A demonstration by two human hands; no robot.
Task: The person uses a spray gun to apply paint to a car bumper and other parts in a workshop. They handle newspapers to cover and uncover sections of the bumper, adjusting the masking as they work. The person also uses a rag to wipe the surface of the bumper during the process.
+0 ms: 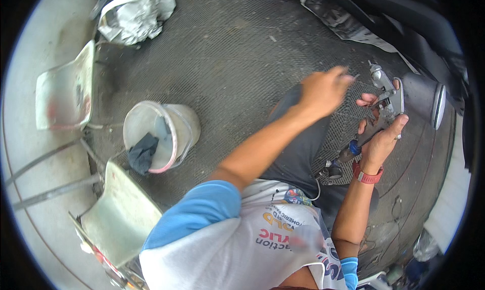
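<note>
My right hand, with a red watch on its wrist, is closed around the handle of a metal spray gun at the right. The gun lies tilted, its bare tip pointing to the far side. A dark paint cup with a pale rim sits on its right side. Below the handle is a blue-ringed hose fitting. Just left of the gun's tip, my left hand is raised and apart from it. Its fingers are pinched on something small and thin, blurred and too small to name.
A whitish bucket with a dark cloth over its rim stands on the textured dark floor. Two pale chairs are at the left. Crumpled silvery sheeting lies far left; black sheeting hangs far right. Thin lines cross the floor at right.
</note>
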